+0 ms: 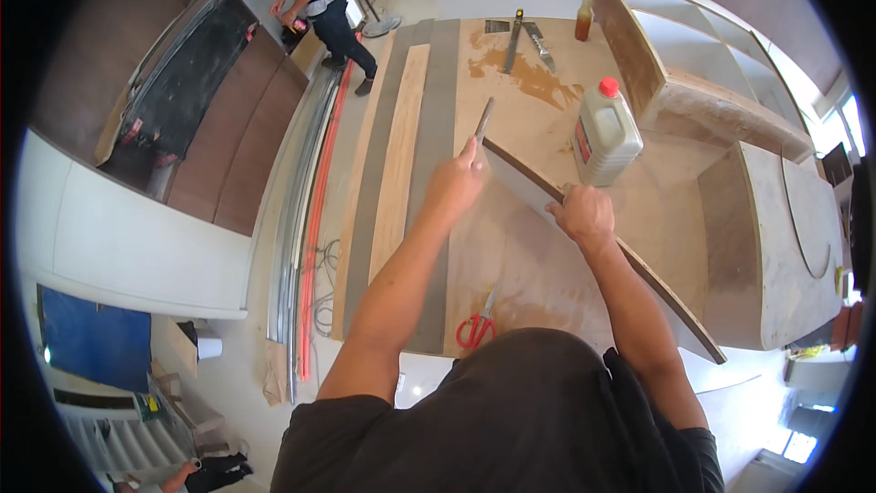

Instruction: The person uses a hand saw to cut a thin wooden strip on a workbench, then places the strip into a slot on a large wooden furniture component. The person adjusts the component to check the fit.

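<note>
My left hand is closed round a narrow file-like tool, which points away from me beside the board's far end. A long, narrow board with a brown edge and pale face stands on edge, running diagonally toward my right side. Over its upper edge, my right hand is wrapped, gripping it partway along. Just beyond that hand stands a translucent jug with a red cap. Red-handled scissors lie close to my body. My left palm hides the tool's near end.
The wooden worktop carries a pale wood strip, a handsaw, a dark level-like bar and a bottle. Cabinet frames stand right. Metal and orange lengths lie left. Another person stands far left.
</note>
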A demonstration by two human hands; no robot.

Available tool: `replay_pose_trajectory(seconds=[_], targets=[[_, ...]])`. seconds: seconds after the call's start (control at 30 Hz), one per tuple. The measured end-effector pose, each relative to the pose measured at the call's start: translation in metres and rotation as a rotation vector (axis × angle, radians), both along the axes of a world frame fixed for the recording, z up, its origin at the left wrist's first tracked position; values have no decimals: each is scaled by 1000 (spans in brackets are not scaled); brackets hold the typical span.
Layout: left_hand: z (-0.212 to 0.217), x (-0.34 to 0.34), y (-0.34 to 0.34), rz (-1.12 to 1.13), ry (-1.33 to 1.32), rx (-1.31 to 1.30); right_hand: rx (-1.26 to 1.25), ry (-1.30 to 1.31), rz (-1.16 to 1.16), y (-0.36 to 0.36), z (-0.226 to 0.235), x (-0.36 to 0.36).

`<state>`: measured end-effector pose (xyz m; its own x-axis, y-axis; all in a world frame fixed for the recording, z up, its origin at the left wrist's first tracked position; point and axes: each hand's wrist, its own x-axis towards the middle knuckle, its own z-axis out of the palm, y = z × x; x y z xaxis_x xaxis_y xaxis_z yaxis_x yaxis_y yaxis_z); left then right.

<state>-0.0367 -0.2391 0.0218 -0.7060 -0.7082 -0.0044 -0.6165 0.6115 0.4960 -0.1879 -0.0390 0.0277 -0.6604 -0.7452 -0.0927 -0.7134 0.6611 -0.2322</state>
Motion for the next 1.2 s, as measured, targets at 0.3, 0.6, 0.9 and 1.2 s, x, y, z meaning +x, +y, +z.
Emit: replay_pose_trajectory(seconds=[0.3,0.6,0.9,1.2], targets=[[8,19,32,23,-75,115,-12,-25,-17,2,4,3],[9,25,39,-56,-119,69,15,-1,-23,2,11,0],[13,4,-4,37,-65,8,26,4,-25,1,8,8],[20,1,-12,106,-149,109,-5,-20,5,4,7,11]])
